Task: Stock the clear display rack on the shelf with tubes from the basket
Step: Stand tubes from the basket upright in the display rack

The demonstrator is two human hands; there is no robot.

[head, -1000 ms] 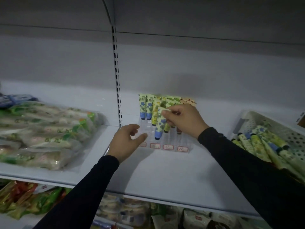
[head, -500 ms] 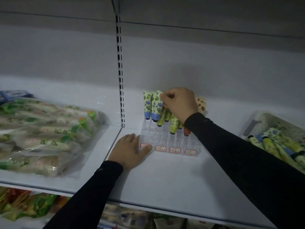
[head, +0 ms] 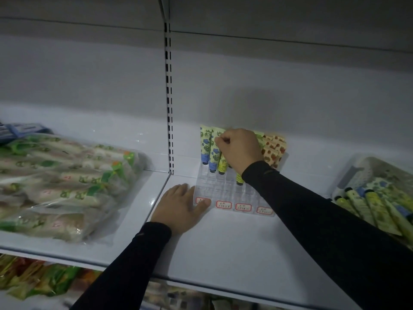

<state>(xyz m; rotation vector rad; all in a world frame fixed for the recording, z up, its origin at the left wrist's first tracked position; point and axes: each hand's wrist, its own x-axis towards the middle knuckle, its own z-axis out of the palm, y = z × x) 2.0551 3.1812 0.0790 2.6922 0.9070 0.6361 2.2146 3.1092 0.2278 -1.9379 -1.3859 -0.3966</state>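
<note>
At the centre of the frame, the clear display rack (head: 232, 193) is steadied by the left hand (head: 178, 208), laid flat with straight fingers against its lower-left corner, probably so it cannot slide. Just above, a blue-flowered tube (head: 215, 151) is pinched near its top by the curled right hand (head: 239, 148) and set cap-down into a back-row slot. More tubes are kept in the basket (head: 357, 168) at the right edge.
</note>
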